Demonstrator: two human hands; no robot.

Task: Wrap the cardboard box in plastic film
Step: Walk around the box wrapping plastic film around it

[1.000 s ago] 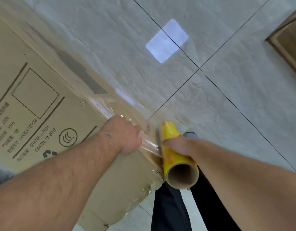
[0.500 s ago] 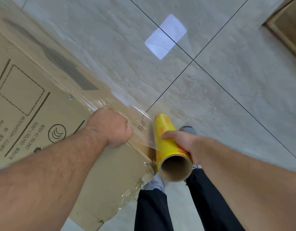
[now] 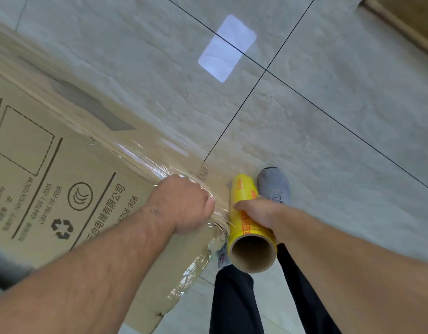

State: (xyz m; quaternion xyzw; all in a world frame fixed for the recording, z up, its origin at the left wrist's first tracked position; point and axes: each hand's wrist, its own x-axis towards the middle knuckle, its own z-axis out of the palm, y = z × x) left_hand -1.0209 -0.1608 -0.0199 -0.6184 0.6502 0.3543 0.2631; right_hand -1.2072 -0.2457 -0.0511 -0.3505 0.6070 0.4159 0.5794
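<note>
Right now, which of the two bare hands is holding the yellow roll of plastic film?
The right hand, wrapped around the yellow roll of plastic film. The left hand is a fist pressed on the brown cardboard box edge instead.

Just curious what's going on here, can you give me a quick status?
Left hand fisted, pressing film onto cardboard box edge. Right hand gripping yellow film roll beside corner. Grey shoe close behind roll.
</note>
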